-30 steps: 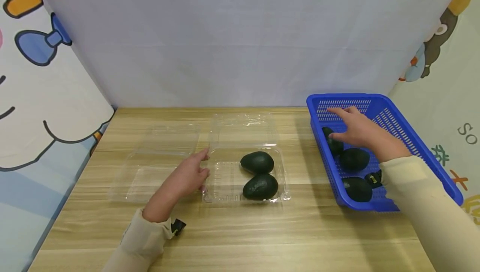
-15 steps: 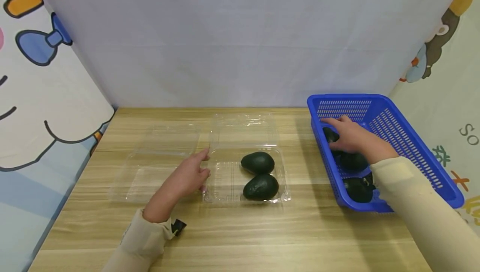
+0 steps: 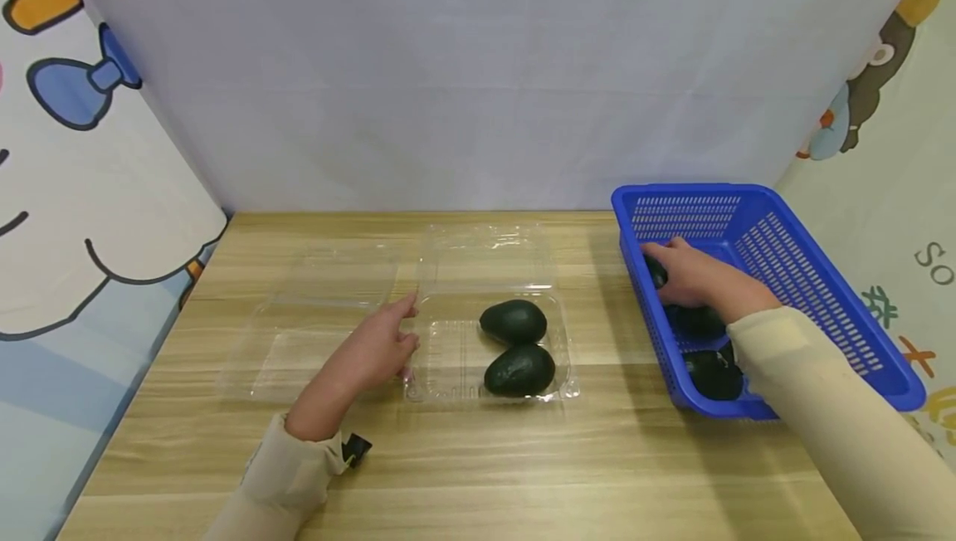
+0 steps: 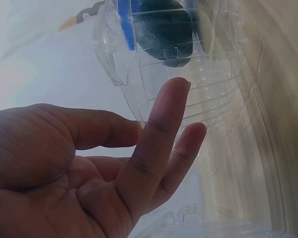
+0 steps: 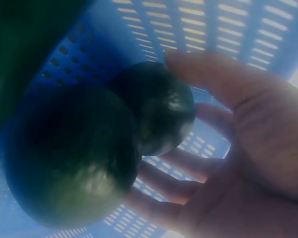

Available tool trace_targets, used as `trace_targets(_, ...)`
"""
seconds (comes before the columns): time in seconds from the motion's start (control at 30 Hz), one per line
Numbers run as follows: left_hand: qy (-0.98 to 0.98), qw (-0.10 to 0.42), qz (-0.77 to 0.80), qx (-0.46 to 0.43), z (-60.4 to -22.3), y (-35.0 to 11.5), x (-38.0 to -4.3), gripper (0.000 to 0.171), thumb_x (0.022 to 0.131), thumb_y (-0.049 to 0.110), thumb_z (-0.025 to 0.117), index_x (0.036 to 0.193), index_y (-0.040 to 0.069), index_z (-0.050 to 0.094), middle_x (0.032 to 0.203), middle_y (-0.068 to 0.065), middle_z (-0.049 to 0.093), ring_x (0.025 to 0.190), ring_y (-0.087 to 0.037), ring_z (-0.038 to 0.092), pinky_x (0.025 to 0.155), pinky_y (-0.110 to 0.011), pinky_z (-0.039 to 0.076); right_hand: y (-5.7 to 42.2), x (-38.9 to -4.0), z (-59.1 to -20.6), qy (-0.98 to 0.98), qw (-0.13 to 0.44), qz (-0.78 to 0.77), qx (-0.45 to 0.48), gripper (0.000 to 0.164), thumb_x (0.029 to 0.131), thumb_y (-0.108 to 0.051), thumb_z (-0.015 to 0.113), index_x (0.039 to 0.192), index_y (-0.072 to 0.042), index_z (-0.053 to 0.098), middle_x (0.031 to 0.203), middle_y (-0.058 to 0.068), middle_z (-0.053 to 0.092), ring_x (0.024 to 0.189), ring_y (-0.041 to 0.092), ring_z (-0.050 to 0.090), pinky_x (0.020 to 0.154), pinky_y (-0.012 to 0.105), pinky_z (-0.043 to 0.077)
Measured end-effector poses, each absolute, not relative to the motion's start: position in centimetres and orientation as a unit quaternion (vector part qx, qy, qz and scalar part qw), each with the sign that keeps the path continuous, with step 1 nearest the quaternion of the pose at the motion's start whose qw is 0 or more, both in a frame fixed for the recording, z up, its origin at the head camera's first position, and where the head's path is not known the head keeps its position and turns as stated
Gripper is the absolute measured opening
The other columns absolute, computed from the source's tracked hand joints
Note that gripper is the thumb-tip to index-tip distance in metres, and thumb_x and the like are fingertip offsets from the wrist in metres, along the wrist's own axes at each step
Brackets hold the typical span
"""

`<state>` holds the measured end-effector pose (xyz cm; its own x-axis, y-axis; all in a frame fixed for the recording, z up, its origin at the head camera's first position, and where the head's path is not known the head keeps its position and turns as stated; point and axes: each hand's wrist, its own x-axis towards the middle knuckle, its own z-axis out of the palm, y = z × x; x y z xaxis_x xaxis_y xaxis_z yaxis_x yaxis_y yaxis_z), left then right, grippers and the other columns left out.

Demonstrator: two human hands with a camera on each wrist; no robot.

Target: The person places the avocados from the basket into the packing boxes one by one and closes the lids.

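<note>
In the head view, my right hand (image 3: 690, 275) reaches into a blue plastic basket (image 3: 814, 275). Its thumb and fingers close around the far avocado (image 3: 656, 271), which the right wrist view shows between them. Nearer avocados, one (image 3: 698, 321) partly under the hand and another (image 3: 715, 375) by the near wall, lie in the same basket. My left hand (image 3: 373, 346) is at the left edge of an open clear clamshell container (image 3: 448, 358), fingers relaxed, fingertips right at the rim. Two dark green avocados, one behind (image 3: 514, 322) and one in front (image 3: 519, 371), sit in the container's right half.
Left of my hand, a second clear clamshell (image 3: 299, 342) lies open on the wooden table (image 3: 478, 475). A pale cloth backdrop (image 3: 448, 93) stands along the table's back edge, with cartoon-printed panels (image 3: 90, 192) at the sides.
My right hand has lowered into the basket and its fingers have closed around the far avocado. The left hand has stayed at the container's edge.
</note>
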<state>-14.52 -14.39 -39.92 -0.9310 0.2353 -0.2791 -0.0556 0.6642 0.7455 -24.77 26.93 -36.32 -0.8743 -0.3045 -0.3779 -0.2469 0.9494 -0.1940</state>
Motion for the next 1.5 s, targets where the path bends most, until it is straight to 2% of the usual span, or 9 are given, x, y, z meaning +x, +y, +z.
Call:
trace_targets(0.33,0.891,0.181,0.414,0.049,-39.9,-14.5,-14.5,0.066,0.097,0.002,0.050,0.153,0.005,0.015,0.147,-0.018,0.037,0.056,-0.014,0.060,0.054,-0.031,0.049,26.7,-25.0,-36.5,0.963,0.219,-0.054,-0.145,0.075,0.087,-0.013,0.066,0.147,0.006,0.026,0.140,0.041,0.025,0.123,0.054,0.036,0.095,0.063,0.036)
trace_targets(0.83,0.893,0.178,0.411,0.052,-39.8,-14.5,-14.4,0.066,0.097,0.001,0.050,0.153,0.004,0.016,0.145,-0.019,0.039,0.057,-0.014,0.060,0.053,-0.030,0.049,27.2,-25.0,-36.6,0.964,0.209,-0.045,-0.158,0.076,0.083,-0.015,0.071,0.145,0.005,0.032,0.140,0.042,0.026,0.125,0.056,0.031,0.098,0.064,0.033)
trace_targets(1.13,0.891,0.179,0.415,0.050,-40.0,-14.5,-14.5,0.067,0.097,0.001,0.051,0.153,0.004,0.015,0.146,-0.018,0.038,0.056,-0.014,0.060,0.054,-0.031,0.050,27.9,-24.8,-36.1,0.967,0.171,-0.063,-0.178,0.067,0.077,-0.011,0.076,0.136,-0.002,0.047,0.126,0.036,0.042,0.112,0.050,0.047,0.088,0.061,0.042)
trace_targets(1.3,0.887,0.180,0.423,0.046,-40.0,-14.4,-14.4,0.067,0.097,0.001,0.050,0.153,0.004,0.015,0.146,-0.018,0.039,0.056,-0.015,0.060,0.054,-0.031,0.051,28.3,-24.7,-35.3,0.967,0.151,-0.074,-0.192,0.067,0.076,-0.009,0.076,0.136,-0.002,0.048,0.124,0.037,0.042,0.109,0.050,0.048,0.085,0.060,0.043)
trace_targets(1.5,0.885,0.179,0.427,0.046,-40.2,-14.5,-14.5,0.065,0.097,0.000,0.049,0.153,0.003,0.016,0.144,-0.020,0.041,0.055,-0.015,0.059,0.054,-0.030,0.050,28.2,-24.8,-34.0,0.969,0.149,-0.076,-0.183,0.068,0.080,-0.008,0.073,0.141,-0.004,0.043,0.131,0.037,0.036,0.112,0.051,0.045,0.085,0.061,0.043)
